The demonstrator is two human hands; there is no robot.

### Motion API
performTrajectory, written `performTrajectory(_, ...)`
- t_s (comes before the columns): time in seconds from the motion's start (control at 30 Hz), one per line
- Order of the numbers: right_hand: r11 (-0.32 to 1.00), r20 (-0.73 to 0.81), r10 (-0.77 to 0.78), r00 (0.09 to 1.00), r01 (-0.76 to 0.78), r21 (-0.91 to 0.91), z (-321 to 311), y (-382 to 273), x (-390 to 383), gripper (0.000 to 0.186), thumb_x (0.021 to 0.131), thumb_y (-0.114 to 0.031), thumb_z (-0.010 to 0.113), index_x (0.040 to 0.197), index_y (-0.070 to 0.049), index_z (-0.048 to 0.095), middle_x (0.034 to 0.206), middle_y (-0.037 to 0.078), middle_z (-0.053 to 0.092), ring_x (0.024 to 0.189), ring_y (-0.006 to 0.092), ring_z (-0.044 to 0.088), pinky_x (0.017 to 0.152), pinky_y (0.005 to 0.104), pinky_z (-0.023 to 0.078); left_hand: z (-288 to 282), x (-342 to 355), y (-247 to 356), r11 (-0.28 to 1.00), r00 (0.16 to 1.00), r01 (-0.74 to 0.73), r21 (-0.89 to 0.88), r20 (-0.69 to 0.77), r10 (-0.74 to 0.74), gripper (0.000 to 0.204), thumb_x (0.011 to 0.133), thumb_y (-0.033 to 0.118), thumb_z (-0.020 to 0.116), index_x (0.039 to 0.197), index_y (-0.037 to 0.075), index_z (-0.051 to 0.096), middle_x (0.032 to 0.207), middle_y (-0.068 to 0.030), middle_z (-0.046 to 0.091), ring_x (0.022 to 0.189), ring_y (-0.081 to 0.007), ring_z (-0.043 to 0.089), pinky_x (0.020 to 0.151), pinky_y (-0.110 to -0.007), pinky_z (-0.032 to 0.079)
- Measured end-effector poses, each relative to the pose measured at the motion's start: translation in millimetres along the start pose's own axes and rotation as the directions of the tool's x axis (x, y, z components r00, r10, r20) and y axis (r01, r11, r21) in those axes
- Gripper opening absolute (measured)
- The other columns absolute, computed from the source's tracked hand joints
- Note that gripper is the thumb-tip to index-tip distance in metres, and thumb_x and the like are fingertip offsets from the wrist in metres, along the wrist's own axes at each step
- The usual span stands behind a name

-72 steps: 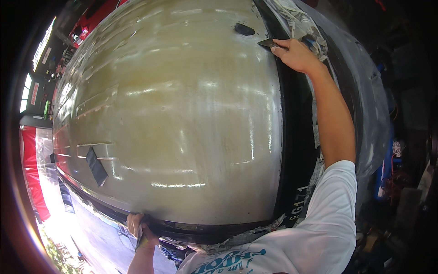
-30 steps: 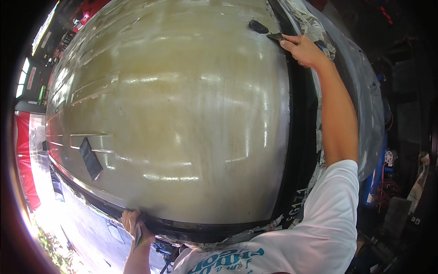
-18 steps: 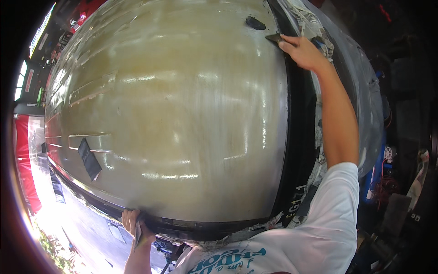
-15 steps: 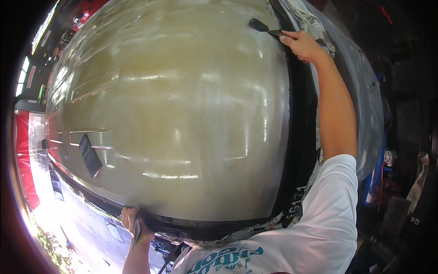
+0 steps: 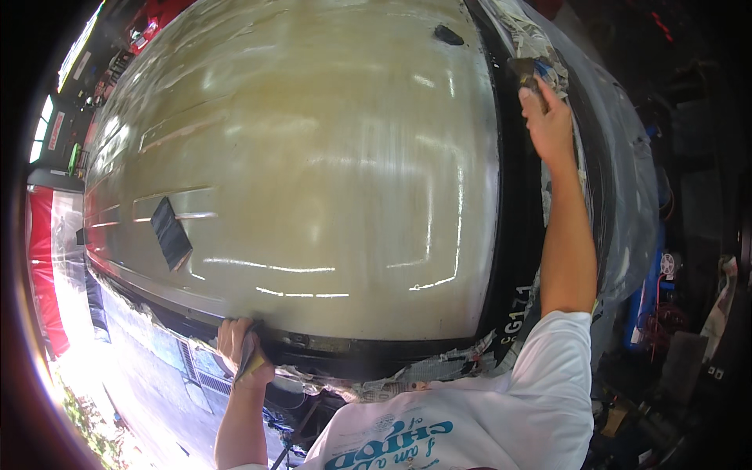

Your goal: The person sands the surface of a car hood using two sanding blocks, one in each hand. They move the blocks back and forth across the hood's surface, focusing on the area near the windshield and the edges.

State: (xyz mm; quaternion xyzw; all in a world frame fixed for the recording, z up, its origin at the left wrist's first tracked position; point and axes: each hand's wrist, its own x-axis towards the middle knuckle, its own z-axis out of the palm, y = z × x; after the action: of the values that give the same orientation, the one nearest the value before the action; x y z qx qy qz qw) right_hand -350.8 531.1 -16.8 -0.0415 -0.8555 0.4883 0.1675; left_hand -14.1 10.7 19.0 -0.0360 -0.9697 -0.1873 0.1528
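A broad, shiny vehicle roof panel [image 5: 329, 188] in yellowish grey fills the middle, edged by black strips. At its near edge, my left hand [image 5: 241, 348] is closed round a folded sheet of sandpaper [image 5: 252, 356], dark on one side and tan on the other. My right hand [image 5: 548, 125] grips a scraper-like tool with a dark flat end [image 5: 523, 67] and a brownish handle, above the black right edge strip [image 5: 513, 196]. To its left, a small dark lump [image 5: 449, 34] lies on the roof. A dark rectangular abrasive sheet [image 5: 171, 233] rests at the roof's left.
Torn newspaper masking [image 5: 529, 35] runs along the right edge, with clear plastic sheeting [image 5: 627, 180] beyond. More torn masking [image 5: 392, 384] hangs at the near edge. Blue equipment [image 5: 646, 290] stands at right, and a red panel [image 5: 43, 266] at far left.
My right hand has drawn the tool off the roof, rightward and toward me, leaving the dark lump behind. My left hand stays at the near edge. The view has shifted slightly.
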Motion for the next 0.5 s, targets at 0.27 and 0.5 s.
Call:
performTrajectory(0.27, 0.961, 0.067, 0.058, 0.996, -0.074, 0.265, -4.6, -53.1, -117.5, 0.043, 0.099, -0.012, 0.072, 0.133, 0.002, 0.050, 0.100, 0.012, 0.069, 0.068, 0.0150, 0.065, 0.064, 0.0315, 0.054, -0.6, 2.4, -3.0, 0.995, 0.994, -0.089, 0.055, -0.061, 0.092, 0.022, 0.087, 0.012, 0.061, 0.107, 0.004, 0.066, 0.086, -0.0195, 0.064, 0.075, -0.0428, 0.060, 0.069, -0.050, 0.046)
performTrajectory(0.5, 0.922, 0.174, 0.108, 0.979, -0.163, 0.350, -44.9, -103.1, -193.8, 0.039, 0.100, -0.010, 0.071, 0.131, 0.000, 0.050, 0.091, 0.007, 0.066, 0.067, 0.0135, 0.065, 0.063, 0.0301, 0.055, -0.8, -1.2, 3.0, 0.996, 0.992, -0.085, 0.032, -0.091, 0.087, 0.021, 0.091, 0.008, 0.060, 0.110, 0.003, 0.067, 0.091, -0.0201, 0.066, 0.082, -0.0439, 0.062, 0.075, -0.051, 0.047)
